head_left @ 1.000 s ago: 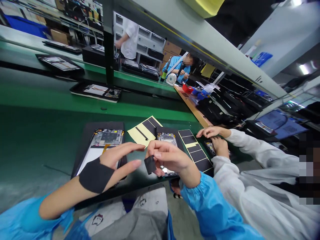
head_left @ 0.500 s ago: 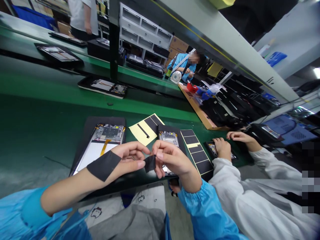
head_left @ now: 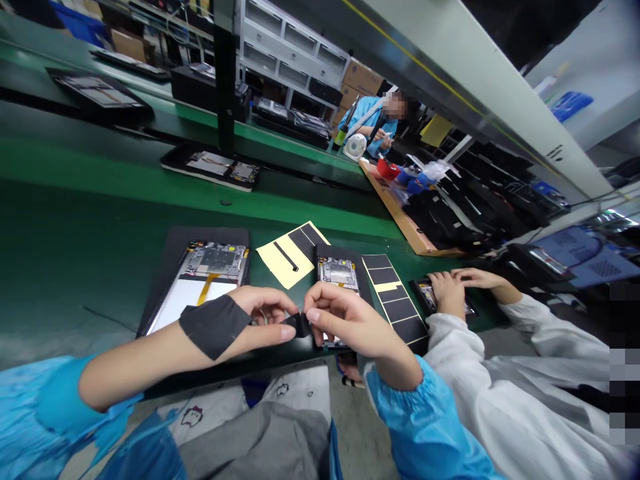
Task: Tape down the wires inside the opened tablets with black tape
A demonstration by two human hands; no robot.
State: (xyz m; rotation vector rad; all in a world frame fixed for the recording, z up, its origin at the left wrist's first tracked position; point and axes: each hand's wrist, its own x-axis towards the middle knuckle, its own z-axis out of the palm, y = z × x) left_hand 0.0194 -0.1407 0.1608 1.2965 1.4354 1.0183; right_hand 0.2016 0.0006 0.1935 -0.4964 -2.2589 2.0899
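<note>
Between my two hands is a small piece of black tape [head_left: 301, 325], bent in the middle. My left hand [head_left: 260, 317] pinches one end between thumb and fingers, and my right hand [head_left: 340, 317] pinches the other. A larger black tape patch [head_left: 214, 328] lies across the back of my left hand and wrist. Behind my left hand lies an opened tablet [head_left: 220, 260] with its circuit board and white battery showing. A second opened device [head_left: 339, 270] is partly hidden behind my right hand.
Yellow backing sheets with black stickers lie at the centre [head_left: 287, 260] and right [head_left: 393, 293]. On the right, a co-worker's hands [head_left: 450, 293] work on another device. More opened tablets [head_left: 215, 167] lie along the green bench [head_left: 90, 220]. A wooden-edged board [head_left: 395, 213] stands behind.
The black tape has gone from hanging fairly flat to bent between my fingertips. My right hand has shifted slightly. The co-worker's two hands have come closer together.
</note>
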